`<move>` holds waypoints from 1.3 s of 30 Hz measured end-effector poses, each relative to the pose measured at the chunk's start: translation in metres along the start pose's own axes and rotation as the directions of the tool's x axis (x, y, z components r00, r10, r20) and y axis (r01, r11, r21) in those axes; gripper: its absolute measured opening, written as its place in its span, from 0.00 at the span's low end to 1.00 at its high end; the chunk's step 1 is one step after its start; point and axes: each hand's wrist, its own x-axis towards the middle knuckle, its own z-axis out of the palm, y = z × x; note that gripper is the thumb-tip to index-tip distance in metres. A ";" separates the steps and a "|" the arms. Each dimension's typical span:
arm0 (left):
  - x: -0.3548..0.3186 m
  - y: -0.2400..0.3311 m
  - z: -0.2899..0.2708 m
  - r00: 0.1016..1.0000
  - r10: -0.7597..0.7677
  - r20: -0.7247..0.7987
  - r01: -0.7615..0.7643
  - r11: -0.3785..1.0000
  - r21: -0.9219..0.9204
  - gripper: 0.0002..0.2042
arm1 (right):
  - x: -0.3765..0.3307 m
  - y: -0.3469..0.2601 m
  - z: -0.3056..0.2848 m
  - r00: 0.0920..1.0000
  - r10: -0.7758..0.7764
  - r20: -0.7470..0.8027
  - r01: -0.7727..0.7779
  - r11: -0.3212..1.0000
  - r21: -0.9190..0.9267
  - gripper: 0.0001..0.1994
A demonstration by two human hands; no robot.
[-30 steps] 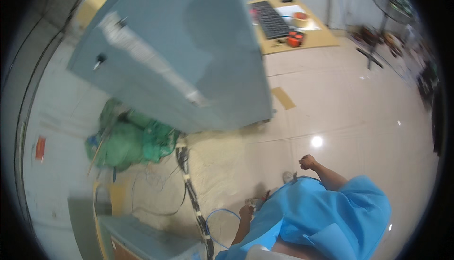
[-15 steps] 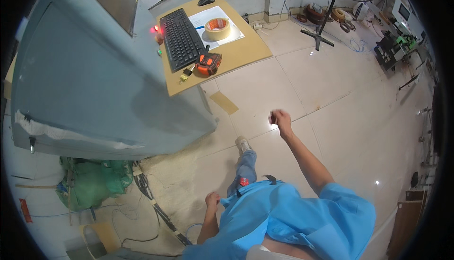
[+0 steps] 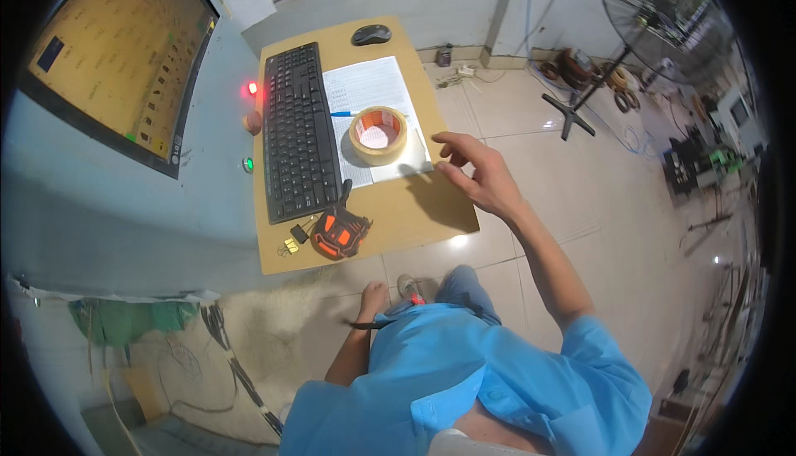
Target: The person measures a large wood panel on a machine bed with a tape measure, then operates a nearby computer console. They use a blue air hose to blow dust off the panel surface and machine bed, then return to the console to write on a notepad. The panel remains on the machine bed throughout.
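My right hand (image 3: 483,176) hovers over the right edge of the tan board (image 3: 406,220), open, thumb and fingers apart, with nothing in it. Just left of its fingertips a roll of tape (image 3: 400,147) lies on white printed sheets (image 3: 383,83), with a blue pen (image 3: 342,114) partly behind it. A black keyboard (image 3: 292,124) runs along the board's left side. Near the front lie an orange-and-black tape measure (image 3: 340,232) and binder clips (image 3: 292,241). My left hand (image 3: 375,297) hangs low beside my body, away from the board; its fingers are mostly hidden.
At the left stands a grey-blue cabinet with a lit screen (image 3: 124,58), a red light (image 3: 252,89) and a green one (image 3: 248,164). A mouse (image 3: 371,35) sits at the board's far end. A pedestal fan (image 3: 609,75) and coils (image 3: 576,66) stand far right. Cables (image 3: 236,365) cross the floor.
I have come closer to the board, which now appears larger. My right hand has moved from over the floor to the board's right edge and its fingers have opened. The screen has come into view.
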 end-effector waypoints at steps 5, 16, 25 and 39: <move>0.007 0.104 0.021 0.991 0.010 -0.131 0.043 0.920 0.389 0.14 | 0.093 0.025 0.010 0.877 -0.010 0.480 0.184 0.931 -0.316 0.23; -0.129 0.171 0.147 0.222 -0.266 -0.938 -0.609 0.713 -0.346 0.12 | 0.161 0.112 0.020 0.648 -0.456 0.610 0.116 0.851 0.512 0.15; -0.203 0.373 0.163 -0.416 -0.004 -0.909 -0.458 0.865 0.205 0.10 | 0.170 0.131 0.017 0.491 -0.661 0.567 0.150 0.706 0.693 0.16; -0.120 0.476 0.165 0.219 0.471 -0.855 -0.189 0.880 0.436 0.31 | 0.166 0.097 -0.007 0.567 -0.465 0.680 -0.042 0.808 0.588 0.17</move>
